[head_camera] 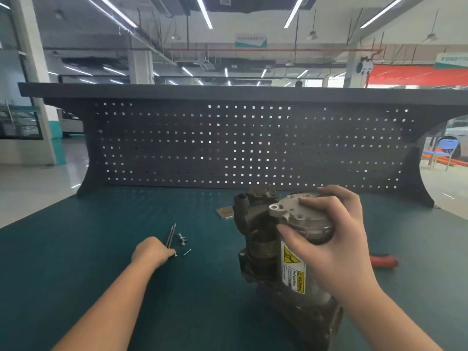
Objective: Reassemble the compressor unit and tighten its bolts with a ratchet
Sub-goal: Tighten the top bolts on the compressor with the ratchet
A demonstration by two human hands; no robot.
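Note:
The compressor unit (263, 252) stands upright on the green bench mat, dark and grimy, with a yellow warning label on its side. A grey metal end cover (301, 219) sits on top of it. My right hand (331, 239) grips this cover from the right, thumb at the front and fingers spread over the top. To the left, long thin bolts (171, 234) lie together on the mat. My left hand (152, 252) pinches their near ends with curled fingers. Two short screws (182, 239) lie just right of the bolts.
A black pegboard back panel (228, 143) closes the far side of the bench. A small brownish flat plate (225, 213) lies behind the compressor. A red-handled tool (383, 260) lies on the green mat (76, 249) to the right, partly hidden by my right wrist.

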